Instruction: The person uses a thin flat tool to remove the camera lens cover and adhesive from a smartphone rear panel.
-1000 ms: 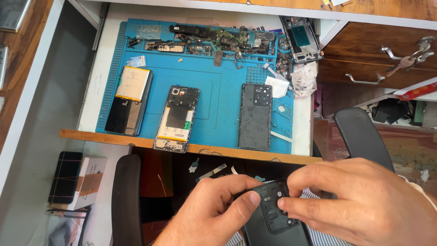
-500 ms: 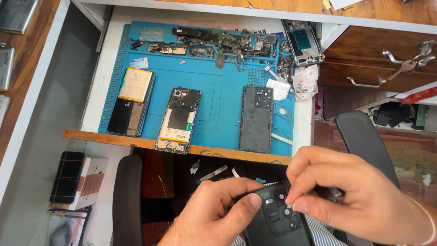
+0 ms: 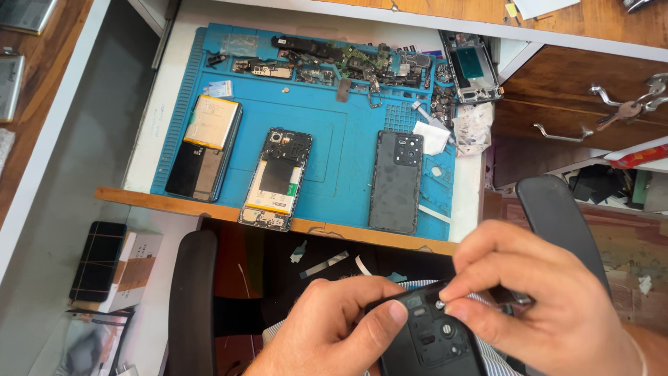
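My left hand (image 3: pixel 334 333) grips a black phone back cover (image 3: pixel 428 341) low in the head view, thumb pressed on its left edge. My right hand (image 3: pixel 543 303) pinches at the cover's camera cut-outs with thumb and forefinger; whether it holds a small part there is too small to tell. Above, on the blue repair mat (image 3: pixel 348 139), lie an opened phone frame (image 3: pixel 276 179), a dark back cover (image 3: pixel 396 181) and a phone with a lifted battery (image 3: pixel 205 146).
Circuit boards and small parts (image 3: pixel 348 59) crowd the mat's far edge, with another phone frame (image 3: pixel 473 66) at its right corner. A wooden drawer with keys (image 3: pixel 619 104) stands at right. Black chair armrests (image 3: pixel 191 299) flank my lap. A phone on a box (image 3: pixel 104 268) sits lower left.
My right hand has shifted from covering the cover's right side to pinching near its camera cut-outs. The view has tilted slightly. My left hand keeps its grip.
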